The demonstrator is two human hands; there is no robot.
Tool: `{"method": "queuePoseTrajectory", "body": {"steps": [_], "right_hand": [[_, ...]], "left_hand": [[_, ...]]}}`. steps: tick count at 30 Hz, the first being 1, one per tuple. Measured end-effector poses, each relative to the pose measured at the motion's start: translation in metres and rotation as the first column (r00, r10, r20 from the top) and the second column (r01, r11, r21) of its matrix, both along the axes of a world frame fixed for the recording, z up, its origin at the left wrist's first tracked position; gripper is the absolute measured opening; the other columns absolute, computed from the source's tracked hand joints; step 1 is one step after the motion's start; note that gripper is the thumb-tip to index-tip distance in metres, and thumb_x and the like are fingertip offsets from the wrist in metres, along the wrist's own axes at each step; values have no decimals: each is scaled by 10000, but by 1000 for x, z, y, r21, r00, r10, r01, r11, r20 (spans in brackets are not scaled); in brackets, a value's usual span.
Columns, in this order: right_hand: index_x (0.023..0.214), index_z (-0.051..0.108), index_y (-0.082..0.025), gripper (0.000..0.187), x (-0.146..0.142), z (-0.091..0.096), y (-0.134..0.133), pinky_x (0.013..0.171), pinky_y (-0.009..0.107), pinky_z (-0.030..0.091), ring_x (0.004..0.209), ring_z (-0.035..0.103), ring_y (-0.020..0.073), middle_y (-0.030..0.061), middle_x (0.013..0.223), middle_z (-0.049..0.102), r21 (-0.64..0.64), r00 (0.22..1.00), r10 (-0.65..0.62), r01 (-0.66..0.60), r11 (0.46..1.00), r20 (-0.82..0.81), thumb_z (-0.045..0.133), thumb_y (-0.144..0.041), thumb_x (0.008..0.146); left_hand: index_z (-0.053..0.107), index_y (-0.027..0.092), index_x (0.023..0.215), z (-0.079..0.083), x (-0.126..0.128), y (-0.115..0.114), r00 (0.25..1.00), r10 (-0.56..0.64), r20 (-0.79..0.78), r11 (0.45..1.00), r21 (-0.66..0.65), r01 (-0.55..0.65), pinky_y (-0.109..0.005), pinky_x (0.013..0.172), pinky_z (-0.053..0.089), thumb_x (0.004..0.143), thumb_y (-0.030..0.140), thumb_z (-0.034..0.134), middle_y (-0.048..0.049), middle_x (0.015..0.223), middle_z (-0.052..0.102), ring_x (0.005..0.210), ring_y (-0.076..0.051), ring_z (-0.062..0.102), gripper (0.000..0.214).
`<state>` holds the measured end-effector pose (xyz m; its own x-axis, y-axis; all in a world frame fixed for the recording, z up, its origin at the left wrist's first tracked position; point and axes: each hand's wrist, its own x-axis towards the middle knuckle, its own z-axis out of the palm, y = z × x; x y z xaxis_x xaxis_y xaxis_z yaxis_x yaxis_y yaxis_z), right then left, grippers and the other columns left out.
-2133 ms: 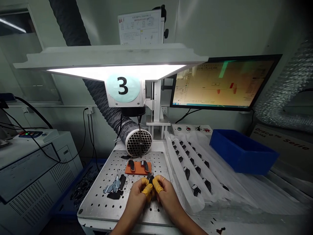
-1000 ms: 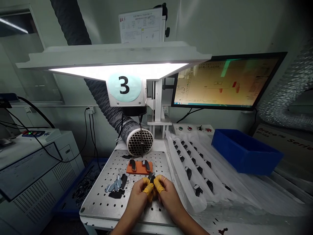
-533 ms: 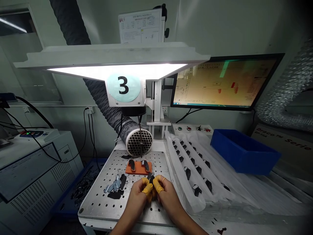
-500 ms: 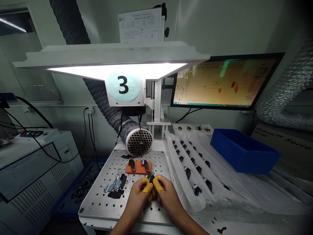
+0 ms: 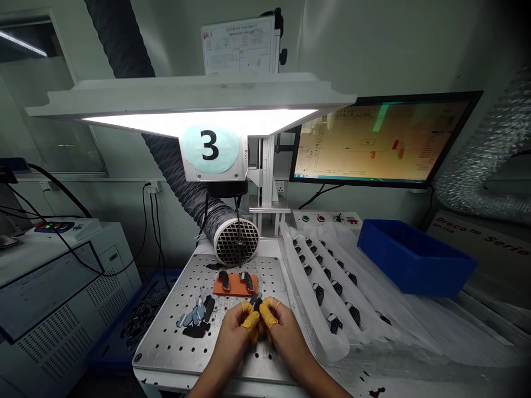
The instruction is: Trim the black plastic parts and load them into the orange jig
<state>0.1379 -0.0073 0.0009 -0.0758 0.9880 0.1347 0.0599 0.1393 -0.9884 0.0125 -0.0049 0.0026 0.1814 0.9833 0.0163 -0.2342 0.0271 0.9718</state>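
My left hand (image 5: 237, 330) and my right hand (image 5: 279, 326) meet over the front of the perforated metal plate (image 5: 166, 347). Yellow finger cots cover some fingertips on both. Between the fingertips they pinch a small dark piece (image 5: 256, 302), its lower part hidden by the fingers. Just beyond lies an orange block (image 5: 235, 286) carrying a dark curved part (image 5: 224, 279) on its left and a patterned black part (image 5: 246, 281) on its right. Left of my hands is a pile of blue-grey and black scraps (image 5: 194, 315).
Rows of patterned black parts (image 5: 318, 293) lie on white sheeting (image 5: 365, 326) at right, with a blue bin (image 5: 415, 257) behind. A gridded duct mouth (image 5: 236, 242) and a machine head marked 3 (image 5: 211, 152) stand beyond the plate. A blue tray of dark scraps (image 5: 145, 315) sits lower left.
Both hands keep their pinch on the small dark piece in nearly the same place. The view has shifted very slightly.
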Motion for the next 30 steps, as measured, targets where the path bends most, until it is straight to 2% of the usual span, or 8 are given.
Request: {"method": "queuePoseTrajectory", "body": {"steps": [22, 25, 28, 30], "right_hand": [[691, 451, -196, 113, 0, 4, -2, 451, 211, 298, 458, 368, 94, -42, 579, 463, -11, 1000, -3, 3, 1000, -18, 469, -234, 795], [702, 472, -192, 86, 0, 4, -3, 440, 206, 288, 441, 364, 90, -43, 557, 479, -38, 1000, 0, -1, 999, -24, 449, -228, 777], [732, 500, -186, 87, -1, 6, -4, 430, 199, 278, 426, 367, 86, -34, 556, 523, -80, 1000, -8, 5, 997, -27, 416, -210, 735], [739, 508, -183, 94, -2, 6, -2, 418, 193, 266, 418, 367, 83, -29, 562, 545, -89, 999, -29, 27, 996, -14, 425, -226, 725]], "left_hand": [[539, 149, 624, 3, 1, -2, 1000, 1, -5, 1000, 5, -1, -199, 463, 309, 659, 298, 662, 14, 552, 544, 490, -83, 433, 196], [535, 153, 628, 1, 0, -2, 998, 65, 20, 998, 26, -65, -200, 462, 300, 682, 304, 639, 27, 547, 521, 483, -79, 413, 191], [516, 162, 608, 0, -1, -2, 983, 173, 64, 985, -18, -173, -193, 443, 265, 669, 290, 629, 59, 511, 443, 453, -64, 350, 182], [484, 169, 571, 1, -2, -2, 976, 204, 81, 979, -42, -201, -194, 426, 239, 653, 280, 625, 69, 481, 396, 436, -59, 313, 197]]}}
